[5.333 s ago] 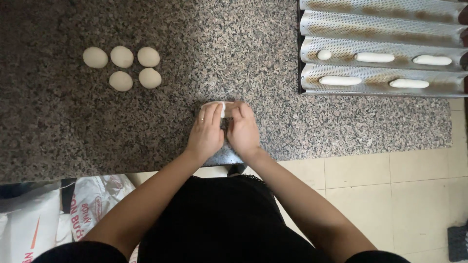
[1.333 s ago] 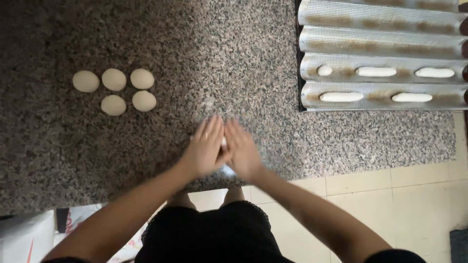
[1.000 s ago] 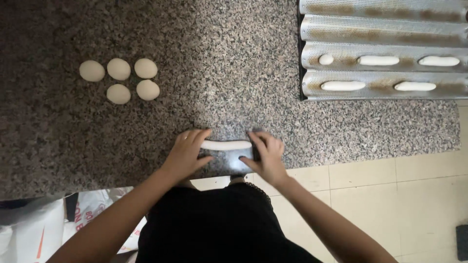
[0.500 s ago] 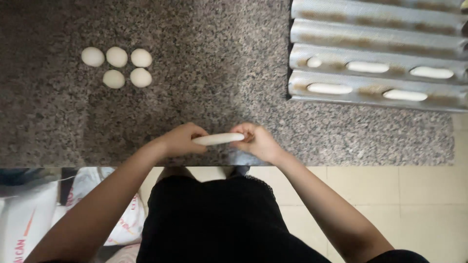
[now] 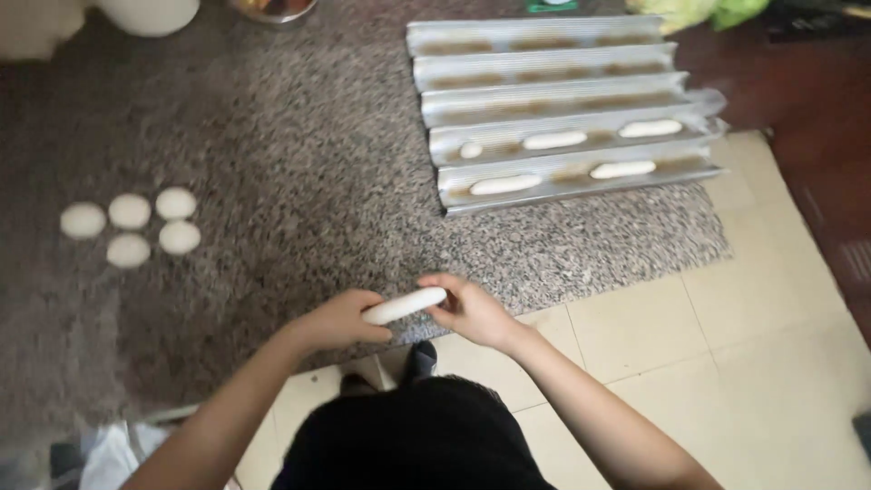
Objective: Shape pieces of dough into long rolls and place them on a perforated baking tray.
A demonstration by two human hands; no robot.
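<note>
Crosswise, dough roll between both hands' fingers

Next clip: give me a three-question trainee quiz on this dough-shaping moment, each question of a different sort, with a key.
1. True or false: the rolled dough log is held up between the left hand and the right hand.
2. How many round dough balls lie on the granite counter at the left? A) three B) five C) eight
3. Fill in: on the corrugated metal tray, shaped dough pieces lie only in the two channels ______ the person.

Key: 1. true. 2. B. 3. nearest
</note>
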